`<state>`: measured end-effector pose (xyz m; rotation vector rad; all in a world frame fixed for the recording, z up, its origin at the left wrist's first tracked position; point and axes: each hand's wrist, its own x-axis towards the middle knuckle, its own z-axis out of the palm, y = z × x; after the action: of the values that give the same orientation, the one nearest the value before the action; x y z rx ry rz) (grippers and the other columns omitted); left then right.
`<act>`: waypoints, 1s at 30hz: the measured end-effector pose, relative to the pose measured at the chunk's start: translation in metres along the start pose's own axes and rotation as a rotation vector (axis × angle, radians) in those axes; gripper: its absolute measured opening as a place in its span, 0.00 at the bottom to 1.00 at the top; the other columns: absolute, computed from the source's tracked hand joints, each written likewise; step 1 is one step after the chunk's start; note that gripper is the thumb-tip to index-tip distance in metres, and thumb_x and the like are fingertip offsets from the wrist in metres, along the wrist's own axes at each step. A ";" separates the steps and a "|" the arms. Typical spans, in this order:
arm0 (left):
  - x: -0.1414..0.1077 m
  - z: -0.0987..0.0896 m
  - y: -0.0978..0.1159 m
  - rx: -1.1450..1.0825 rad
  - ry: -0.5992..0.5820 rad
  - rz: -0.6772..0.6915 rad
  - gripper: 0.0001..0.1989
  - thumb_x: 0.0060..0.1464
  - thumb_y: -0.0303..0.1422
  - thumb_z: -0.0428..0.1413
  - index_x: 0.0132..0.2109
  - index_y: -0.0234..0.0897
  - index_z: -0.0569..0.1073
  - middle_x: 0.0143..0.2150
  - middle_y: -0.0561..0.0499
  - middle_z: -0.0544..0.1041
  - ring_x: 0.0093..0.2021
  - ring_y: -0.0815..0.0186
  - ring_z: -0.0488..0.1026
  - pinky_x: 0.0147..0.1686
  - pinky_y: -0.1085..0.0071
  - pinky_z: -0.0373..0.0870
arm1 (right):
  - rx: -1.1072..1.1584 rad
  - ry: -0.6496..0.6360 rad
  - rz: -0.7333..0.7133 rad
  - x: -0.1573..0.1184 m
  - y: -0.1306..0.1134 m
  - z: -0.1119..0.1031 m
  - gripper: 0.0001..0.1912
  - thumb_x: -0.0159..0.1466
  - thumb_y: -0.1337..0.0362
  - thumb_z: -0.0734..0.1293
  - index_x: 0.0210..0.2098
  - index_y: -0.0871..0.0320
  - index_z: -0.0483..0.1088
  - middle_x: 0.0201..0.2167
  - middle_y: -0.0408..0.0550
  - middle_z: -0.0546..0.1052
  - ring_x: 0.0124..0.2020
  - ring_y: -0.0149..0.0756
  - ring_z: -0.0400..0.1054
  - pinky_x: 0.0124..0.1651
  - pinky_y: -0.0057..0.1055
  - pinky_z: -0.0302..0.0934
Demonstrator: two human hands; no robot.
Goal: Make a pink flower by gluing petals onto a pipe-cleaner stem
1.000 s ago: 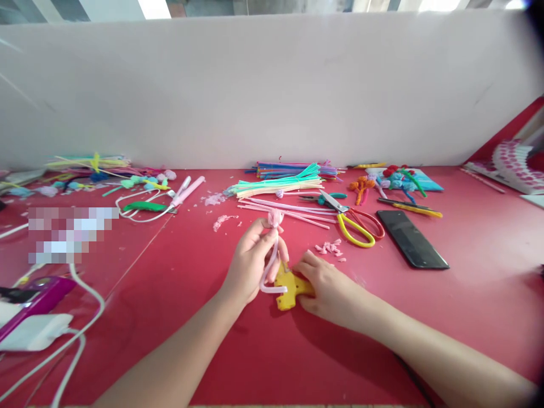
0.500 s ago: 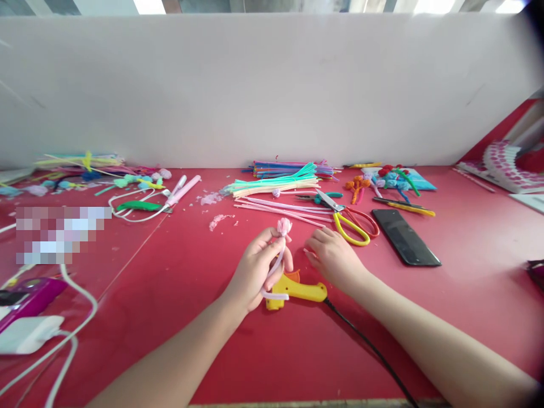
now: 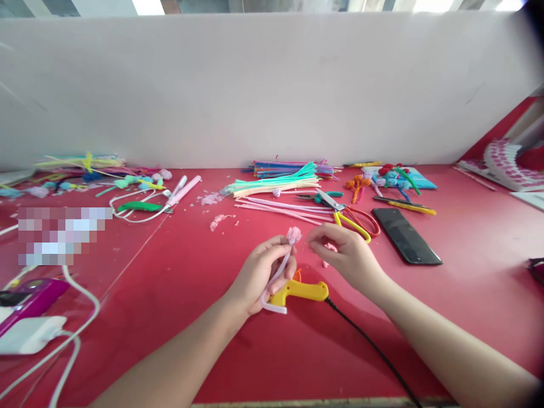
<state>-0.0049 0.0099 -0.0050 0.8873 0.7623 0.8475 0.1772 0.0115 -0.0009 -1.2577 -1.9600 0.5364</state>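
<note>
Right, from my end of the feed I've got the left hand pinching a pale pink stem between thumb and fingers, just under a pink flower head. That head sits directly above the pinch, petals bunched, and I'd judge it largely shaped. Down the stem goes, across the fingers and out below the hand, its lower end bent into a hook. Whether head and stem are fixed fast, I can't tell from here.

Over to the right hand: fingers curled in toward the thumb, hanging to the right of the flower, near it but apart. Anything tiny between those fingertips? I can't make it out. Loose pink scraps lie partly hidden by that hand, so some cut bits, I'd say, are not on any flower yet. And the yellow glue gun rests just below the left hand's fingers, partly covered by them; touching or not, I can't say. Beyond both hands, pink stems lie bare, apparently unworked, with scissors just past the right hand.
</note>
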 end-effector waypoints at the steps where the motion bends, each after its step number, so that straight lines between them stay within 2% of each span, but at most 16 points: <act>1: 0.000 0.000 0.000 0.000 -0.001 -0.006 0.06 0.58 0.30 0.46 0.33 0.35 0.65 0.18 0.57 0.69 0.08 0.81 0.50 0.09 0.83 0.43 | 0.086 0.013 0.011 -0.001 -0.003 -0.001 0.06 0.62 0.69 0.61 0.33 0.56 0.70 0.28 0.41 0.74 0.29 0.29 0.68 0.33 0.24 0.63; 3: 0.001 -0.001 -0.001 0.022 -0.006 -0.022 0.06 0.59 0.31 0.47 0.33 0.36 0.65 0.17 0.57 0.68 0.08 0.81 0.49 0.09 0.83 0.42 | 0.227 0.035 0.032 -0.003 -0.006 -0.003 0.06 0.63 0.67 0.61 0.38 0.55 0.69 0.29 0.41 0.74 0.30 0.29 0.69 0.35 0.25 0.63; 6: 0.001 -0.002 -0.002 0.078 -0.020 -0.043 0.07 0.59 0.32 0.46 0.33 0.36 0.65 0.18 0.57 0.69 0.09 0.81 0.49 0.09 0.83 0.41 | 0.262 0.037 0.050 -0.006 -0.007 -0.002 0.10 0.62 0.68 0.62 0.44 0.53 0.63 0.29 0.39 0.74 0.31 0.29 0.69 0.36 0.25 0.63; 12: -0.001 0.001 -0.002 0.176 -0.018 -0.070 0.07 0.60 0.32 0.46 0.33 0.37 0.64 0.18 0.57 0.70 0.08 0.81 0.49 0.09 0.82 0.39 | 0.083 0.002 0.019 -0.006 -0.010 -0.003 0.09 0.60 0.68 0.63 0.38 0.53 0.58 0.25 0.37 0.75 0.26 0.28 0.66 0.32 0.24 0.61; 20: -0.005 0.008 0.001 0.299 0.030 -0.085 0.08 0.58 0.34 0.46 0.32 0.37 0.64 0.17 0.58 0.68 0.07 0.81 0.49 0.09 0.82 0.39 | 0.068 -0.060 0.003 -0.006 -0.013 -0.006 0.06 0.63 0.67 0.60 0.39 0.53 0.57 0.24 0.36 0.73 0.25 0.27 0.66 0.32 0.23 0.59; 26: -0.005 0.007 0.000 0.284 0.008 -0.089 0.09 0.58 0.33 0.46 0.30 0.37 0.63 0.17 0.58 0.68 0.07 0.81 0.49 0.09 0.82 0.38 | 0.045 -0.006 -0.005 -0.006 -0.011 -0.004 0.08 0.62 0.66 0.62 0.39 0.53 0.57 0.25 0.37 0.74 0.25 0.28 0.65 0.31 0.23 0.59; 30: -0.003 0.002 -0.003 0.163 -0.054 -0.114 0.08 0.59 0.32 0.46 0.33 0.36 0.65 0.18 0.57 0.69 0.08 0.80 0.47 0.09 0.81 0.38 | -0.029 0.105 -0.045 -0.008 -0.010 -0.003 0.07 0.62 0.65 0.63 0.38 0.54 0.59 0.23 0.37 0.70 0.23 0.27 0.62 0.29 0.22 0.58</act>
<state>-0.0040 0.0058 -0.0060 0.9970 0.8353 0.6650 0.1760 -0.0004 0.0050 -1.2317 -1.9097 0.4124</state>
